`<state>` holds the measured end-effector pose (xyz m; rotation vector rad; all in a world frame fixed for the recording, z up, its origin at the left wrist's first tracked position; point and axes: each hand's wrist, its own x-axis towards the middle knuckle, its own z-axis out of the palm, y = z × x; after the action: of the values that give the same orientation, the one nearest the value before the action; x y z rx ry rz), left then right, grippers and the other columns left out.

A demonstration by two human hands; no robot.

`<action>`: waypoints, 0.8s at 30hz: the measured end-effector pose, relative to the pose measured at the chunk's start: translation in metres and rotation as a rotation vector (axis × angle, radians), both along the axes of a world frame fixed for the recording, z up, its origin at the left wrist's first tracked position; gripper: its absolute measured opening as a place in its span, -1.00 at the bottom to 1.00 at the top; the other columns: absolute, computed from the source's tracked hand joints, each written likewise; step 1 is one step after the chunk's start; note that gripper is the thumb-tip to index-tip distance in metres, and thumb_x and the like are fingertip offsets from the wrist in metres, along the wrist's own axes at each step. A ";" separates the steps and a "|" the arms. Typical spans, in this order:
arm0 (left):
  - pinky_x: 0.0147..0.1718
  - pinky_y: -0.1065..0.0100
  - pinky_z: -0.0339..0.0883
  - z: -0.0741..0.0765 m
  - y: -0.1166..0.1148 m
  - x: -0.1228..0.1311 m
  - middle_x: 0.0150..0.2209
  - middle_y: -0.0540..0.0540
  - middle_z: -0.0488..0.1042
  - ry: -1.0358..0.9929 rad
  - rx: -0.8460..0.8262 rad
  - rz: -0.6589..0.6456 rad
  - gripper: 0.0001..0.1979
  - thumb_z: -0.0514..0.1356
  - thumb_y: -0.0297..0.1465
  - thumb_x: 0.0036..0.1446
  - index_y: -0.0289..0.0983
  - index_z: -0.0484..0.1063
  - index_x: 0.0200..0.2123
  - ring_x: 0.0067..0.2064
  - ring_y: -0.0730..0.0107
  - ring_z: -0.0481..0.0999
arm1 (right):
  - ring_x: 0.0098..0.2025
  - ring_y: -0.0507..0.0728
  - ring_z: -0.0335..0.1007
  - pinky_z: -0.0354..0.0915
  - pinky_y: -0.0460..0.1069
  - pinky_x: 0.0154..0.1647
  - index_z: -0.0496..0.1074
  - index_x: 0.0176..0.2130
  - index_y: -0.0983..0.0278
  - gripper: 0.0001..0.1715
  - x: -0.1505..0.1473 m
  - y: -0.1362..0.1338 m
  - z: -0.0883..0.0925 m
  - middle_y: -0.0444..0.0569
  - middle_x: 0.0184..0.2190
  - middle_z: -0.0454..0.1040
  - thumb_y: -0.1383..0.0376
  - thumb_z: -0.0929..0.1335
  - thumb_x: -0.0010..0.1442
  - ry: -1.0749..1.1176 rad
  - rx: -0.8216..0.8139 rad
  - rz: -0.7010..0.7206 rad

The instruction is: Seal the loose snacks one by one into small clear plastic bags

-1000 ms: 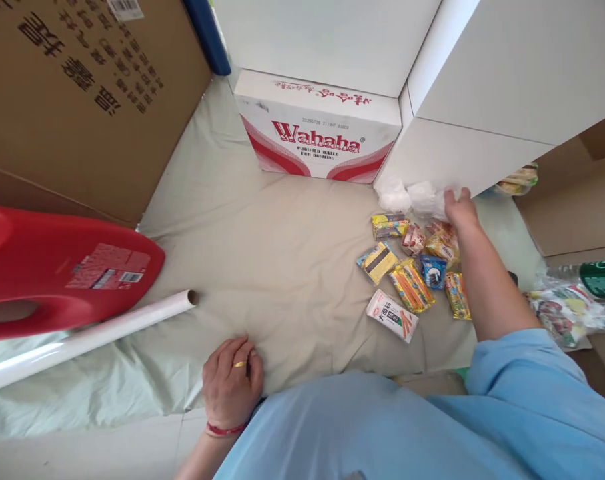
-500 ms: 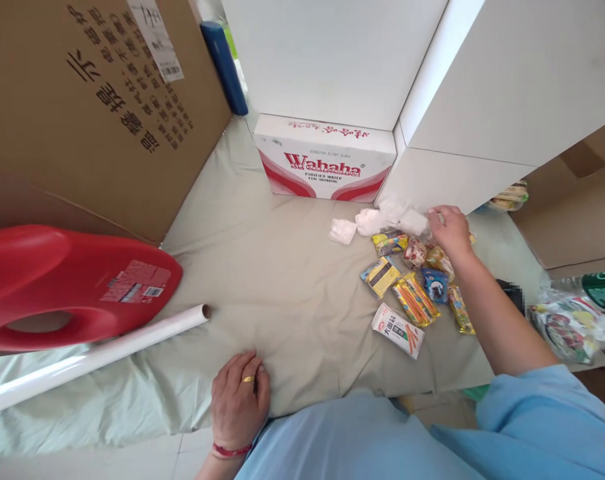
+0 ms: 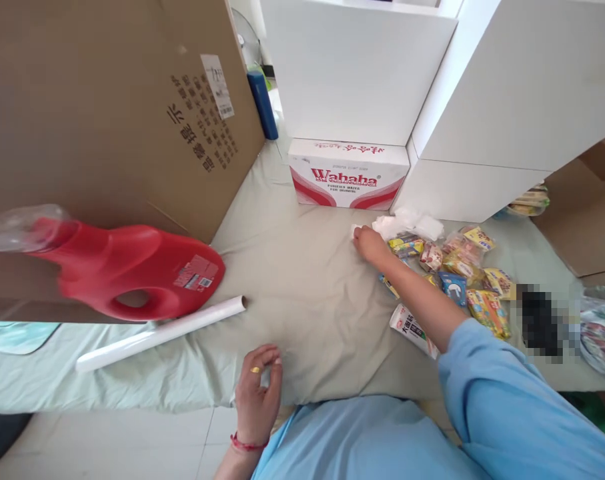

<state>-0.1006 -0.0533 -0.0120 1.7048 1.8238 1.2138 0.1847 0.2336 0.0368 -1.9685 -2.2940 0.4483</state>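
My right hand (image 3: 371, 244) reaches over the cloth with its fingers pinched on a small white crumpled packet (image 3: 355, 229). Only a bit of that packet shows past the fingertips. More white crumpled packets (image 3: 417, 225) lie just to its right. Below and right of them are snack packets: a blue one (image 3: 453, 287), a yellow one (image 3: 488, 312) and several others, partly hidden by my forearm. A white snack pack (image 3: 411, 330) with printed characters lies under the forearm. My left hand (image 3: 259, 390) rests at the cloth's front edge, fingers loosely bent, thumb apart, holding nothing.
A Wahaha water carton (image 3: 349, 177) stands against the white cabinet (image 3: 357, 73). On the left are a large cardboard box (image 3: 107, 100), a red jug (image 3: 152, 263) on its side and a white roll (image 3: 167, 335). A bagged item (image 3: 602, 333) sits at the right edge.
My right hand has moved left across the white packets to the leftmost one. My left hand has lifted slightly and its thumb is further apart. The view has shifted left.
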 end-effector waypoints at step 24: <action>-0.47 0.45 0.28 0.038 0.075 0.122 -0.27 -0.05 0.50 -0.962 -0.756 -0.308 -0.48 0.37 0.08 0.03 -0.25 0.42 -0.26 -0.33 0.42 0.47 | -0.26 0.12 0.41 0.35 0.00 -0.26 0.52 -0.28 0.17 -0.77 0.044 -0.224 -0.021 -0.02 -0.28 0.48 0.08 0.42 0.32 1.000 -0.040 0.077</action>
<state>0.0219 0.0221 0.0261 0.7165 1.1194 0.8078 0.2288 0.0095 0.0162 -1.1935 -1.6807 1.1571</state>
